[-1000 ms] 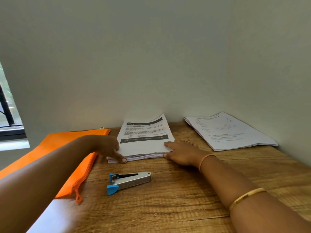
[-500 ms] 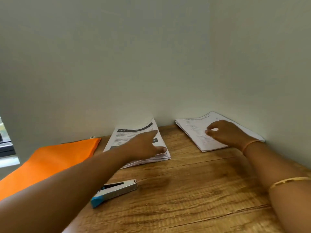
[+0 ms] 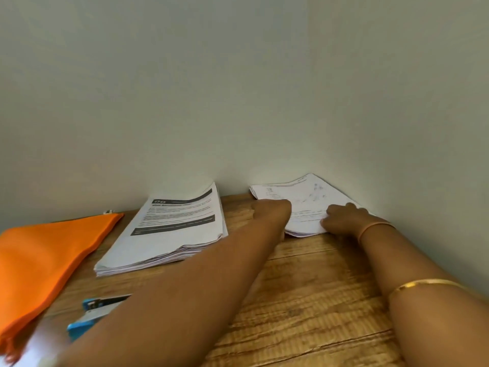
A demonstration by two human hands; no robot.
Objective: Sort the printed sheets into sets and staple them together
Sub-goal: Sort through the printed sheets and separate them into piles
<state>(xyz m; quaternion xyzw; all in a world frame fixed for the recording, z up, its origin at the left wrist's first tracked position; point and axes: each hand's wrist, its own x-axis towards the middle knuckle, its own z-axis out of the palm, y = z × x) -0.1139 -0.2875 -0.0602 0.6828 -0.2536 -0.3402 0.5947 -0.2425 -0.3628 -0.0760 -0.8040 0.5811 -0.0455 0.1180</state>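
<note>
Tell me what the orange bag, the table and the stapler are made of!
The orange bag looks like soft matte fabric, maybe non-woven cloth: it lies limp, with no shine. The table looks like wood, or a wood-print laminate: brown grain streaks, smooth top. The stapler seems silvery metal with blue plastic parts, though it is blurred and partly hidden.

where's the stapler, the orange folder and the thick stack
stapler [image 3: 91, 315], head view, on its silver body
orange folder [image 3: 47, 258], head view, middle of its top face
thick stack [image 3: 172, 234], head view, middle of the top sheet
</note>
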